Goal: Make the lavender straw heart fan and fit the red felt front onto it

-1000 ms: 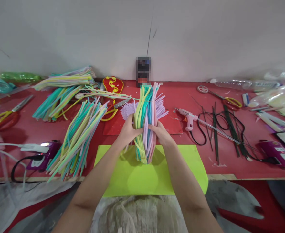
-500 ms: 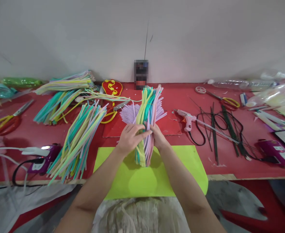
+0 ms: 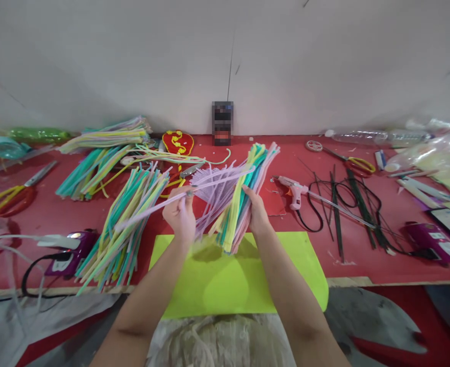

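Observation:
My right hand [image 3: 258,210] is wrapped round a bundle of pipe cleaners [image 3: 230,216] in yellow, teal, lilac and pink, tilted to the right above the yellow-green mat [image 3: 217,290]. My left hand [image 3: 179,216] is closed on a few lilac pipe cleaners [image 3: 144,211], pinched near the thumb, lying slantwise with their right ends reaching the bundle. Behind and between my hands a pile of lilac pipe cleaners [image 3: 209,183] lies on a red board. Just left of my left hand rests a loose mixed bundle [image 3: 123,224] of pipe cleaners.
More pipe cleaners [image 3: 106,140] lie at the back left, near scissors [image 3: 16,196]. At right are a pink glue gun [image 3: 296,192], dark green strips [image 3: 335,214], black cable and scissors [image 3: 358,165]. Purple power boxes [image 3: 74,250] stand at both sides. A blurred-out dark object [image 3: 222,123] leans on the wall.
My left hand has left the bundle and moved left, drawing lilac pipe cleaners out with it. The bundle in my right hand has shifted right and tilted.

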Action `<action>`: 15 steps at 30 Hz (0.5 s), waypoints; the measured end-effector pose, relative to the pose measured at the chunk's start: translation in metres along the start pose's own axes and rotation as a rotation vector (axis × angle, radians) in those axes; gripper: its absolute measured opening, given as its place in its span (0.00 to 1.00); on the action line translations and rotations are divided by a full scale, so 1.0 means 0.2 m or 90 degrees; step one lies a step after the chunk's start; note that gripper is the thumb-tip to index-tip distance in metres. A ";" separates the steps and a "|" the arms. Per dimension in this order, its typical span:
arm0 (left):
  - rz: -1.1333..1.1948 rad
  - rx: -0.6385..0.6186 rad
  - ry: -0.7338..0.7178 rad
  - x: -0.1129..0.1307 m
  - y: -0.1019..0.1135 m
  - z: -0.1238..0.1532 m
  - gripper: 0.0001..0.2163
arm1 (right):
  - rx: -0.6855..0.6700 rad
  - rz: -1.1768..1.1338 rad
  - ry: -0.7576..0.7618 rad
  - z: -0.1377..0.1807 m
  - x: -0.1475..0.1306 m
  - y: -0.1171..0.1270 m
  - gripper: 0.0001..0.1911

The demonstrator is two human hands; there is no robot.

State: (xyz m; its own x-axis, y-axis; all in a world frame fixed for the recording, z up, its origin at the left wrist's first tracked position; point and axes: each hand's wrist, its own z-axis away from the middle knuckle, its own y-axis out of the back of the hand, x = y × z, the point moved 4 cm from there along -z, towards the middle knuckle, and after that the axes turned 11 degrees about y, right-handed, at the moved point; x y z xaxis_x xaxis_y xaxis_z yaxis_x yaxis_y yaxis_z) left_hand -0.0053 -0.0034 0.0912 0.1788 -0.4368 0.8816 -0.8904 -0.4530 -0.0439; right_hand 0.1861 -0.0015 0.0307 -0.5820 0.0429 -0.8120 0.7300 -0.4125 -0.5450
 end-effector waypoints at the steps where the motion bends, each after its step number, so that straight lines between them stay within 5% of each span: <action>1: 0.022 0.013 0.051 -0.02 0.00 -0.02 0.11 | 0.030 -0.016 0.003 -0.02 -0.01 0.03 0.18; 5: 0.170 -0.005 0.195 -0.10 -0.02 -0.07 0.12 | 0.145 -0.087 0.068 -0.12 -0.08 0.17 0.15; 9: 0.149 -0.049 0.164 -0.09 -0.03 -0.08 0.10 | 0.138 -0.089 0.157 -0.16 -0.14 0.23 0.16; 12: 0.105 -0.182 0.088 -0.08 -0.07 -0.07 0.04 | 0.102 -0.078 0.167 -0.14 -0.15 0.21 0.16; 15: 0.095 -0.417 0.086 -0.12 -0.14 -0.03 0.05 | 0.081 -0.084 0.151 -0.11 -0.14 0.17 0.15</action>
State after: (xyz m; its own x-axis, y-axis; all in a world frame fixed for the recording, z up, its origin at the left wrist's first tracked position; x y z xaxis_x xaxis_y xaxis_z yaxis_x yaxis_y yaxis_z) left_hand 0.0135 0.0243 0.0728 0.0188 -0.3384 0.9408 -0.9787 0.1861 0.0866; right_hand 0.2359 0.0042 0.0307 -0.5579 0.3094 -0.7701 0.5943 -0.4987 -0.6309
